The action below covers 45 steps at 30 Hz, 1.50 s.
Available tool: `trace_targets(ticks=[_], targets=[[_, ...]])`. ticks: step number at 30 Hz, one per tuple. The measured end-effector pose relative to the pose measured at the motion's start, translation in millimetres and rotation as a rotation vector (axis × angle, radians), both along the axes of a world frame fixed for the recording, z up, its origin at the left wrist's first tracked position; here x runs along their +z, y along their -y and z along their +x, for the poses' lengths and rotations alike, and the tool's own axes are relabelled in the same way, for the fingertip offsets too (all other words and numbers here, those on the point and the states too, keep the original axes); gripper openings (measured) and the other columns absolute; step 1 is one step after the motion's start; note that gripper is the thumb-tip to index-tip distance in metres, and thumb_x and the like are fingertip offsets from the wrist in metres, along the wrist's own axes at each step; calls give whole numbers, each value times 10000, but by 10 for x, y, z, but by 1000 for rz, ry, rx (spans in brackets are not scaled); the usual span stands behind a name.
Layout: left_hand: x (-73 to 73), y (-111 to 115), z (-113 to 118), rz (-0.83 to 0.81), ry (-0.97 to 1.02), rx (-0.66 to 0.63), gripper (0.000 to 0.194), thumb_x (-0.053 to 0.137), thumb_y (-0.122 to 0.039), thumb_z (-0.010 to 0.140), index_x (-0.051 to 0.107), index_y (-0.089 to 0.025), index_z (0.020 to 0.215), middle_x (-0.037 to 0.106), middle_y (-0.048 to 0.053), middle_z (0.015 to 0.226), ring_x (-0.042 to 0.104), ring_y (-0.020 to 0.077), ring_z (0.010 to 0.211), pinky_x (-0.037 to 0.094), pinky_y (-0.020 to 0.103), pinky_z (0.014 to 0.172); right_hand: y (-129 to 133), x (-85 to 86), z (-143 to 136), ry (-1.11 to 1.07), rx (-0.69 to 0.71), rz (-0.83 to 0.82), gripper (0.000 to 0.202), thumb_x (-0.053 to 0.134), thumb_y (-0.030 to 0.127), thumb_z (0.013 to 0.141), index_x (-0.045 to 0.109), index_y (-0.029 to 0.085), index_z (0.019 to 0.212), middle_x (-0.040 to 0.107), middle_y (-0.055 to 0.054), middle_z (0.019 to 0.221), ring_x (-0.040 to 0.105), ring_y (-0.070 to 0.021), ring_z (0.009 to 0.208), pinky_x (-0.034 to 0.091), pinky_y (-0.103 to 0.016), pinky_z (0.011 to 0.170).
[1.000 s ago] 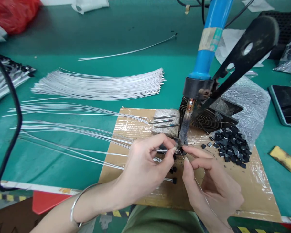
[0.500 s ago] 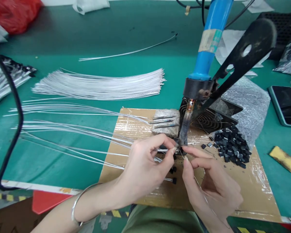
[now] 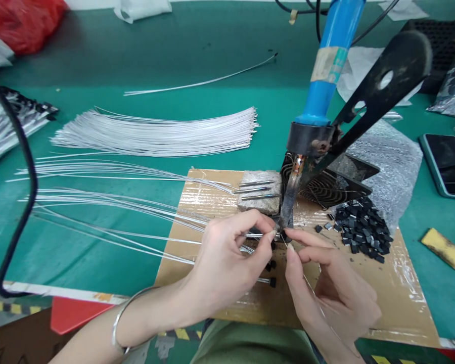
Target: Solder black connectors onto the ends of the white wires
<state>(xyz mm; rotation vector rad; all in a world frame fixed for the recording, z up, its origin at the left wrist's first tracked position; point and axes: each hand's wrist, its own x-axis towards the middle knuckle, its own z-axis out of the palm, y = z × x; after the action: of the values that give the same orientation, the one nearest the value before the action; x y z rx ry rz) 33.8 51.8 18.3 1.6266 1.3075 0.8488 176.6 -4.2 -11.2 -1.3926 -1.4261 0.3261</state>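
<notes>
My left hand (image 3: 227,258) is closed, thumb and forefinger pinching a thin white wire (image 3: 255,235) close to the soldering iron's tip (image 3: 288,205). The fingers partly cover the wire's end. My right hand (image 3: 329,283) pinches a strand of solder wire (image 3: 310,287) that trails back across the palm. Its forefinger reaches the tip, beside a small black connector (image 3: 283,236) mostly hidden there. The iron's blue handle (image 3: 323,76) leans in a black metal stand (image 3: 371,96). Below the left hand, a wired black connector (image 3: 272,282) lies on the cardboard (image 3: 398,298).
A heap of black connectors (image 3: 364,230) lies right of the iron, by a fan (image 3: 322,187). White wire bundles (image 3: 155,135) spread leftward. Metal rods (image 3: 256,189) rest on a grey block (image 3: 260,205). A phone (image 3: 449,164) and yellow sponge (image 3: 445,248) sit at right; a black cable (image 3: 28,172) hangs left.
Hardly anything differs. Both hands hold their places at the iron's tip, with only a very slight shift of the right fingers.
</notes>
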Motion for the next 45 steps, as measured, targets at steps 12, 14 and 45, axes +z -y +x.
trace_targets(ticks=[12, 14, 45], targets=[[-27, 14, -24, -17, 2, 1, 139, 587, -179, 857, 692, -164, 766, 771, 60, 802, 733, 188, 767, 533, 255, 604, -16, -22, 15, -16, 35, 25, 169, 742, 25, 837, 674, 176, 869, 812, -64, 988, 803, -148, 869, 615, -201, 810], [-26, 15, -22, -20, 7, 3, 136, 588, -180, 856, 693, -164, 770, 769, 58, 799, 733, 189, 766, 534, 257, 606, -17, -26, 28, -11, 47, 32, 187, 745, 8, 829, 674, 174, 879, 810, -62, 993, 801, -144, 881, 611, -195, 823], [-68, 1, -215, -235, -4, -26, 160, 647, -261, 854, 698, -172, 731, 775, 85, 819, 649, 162, 662, 441, 267, 551, 114, -343, 674, -594, -268, -189, 598, 379, 585, 1056, 777, 139, 1058, 800, -127, 1091, 742, -285, 1081, 518, -507, 1045]])
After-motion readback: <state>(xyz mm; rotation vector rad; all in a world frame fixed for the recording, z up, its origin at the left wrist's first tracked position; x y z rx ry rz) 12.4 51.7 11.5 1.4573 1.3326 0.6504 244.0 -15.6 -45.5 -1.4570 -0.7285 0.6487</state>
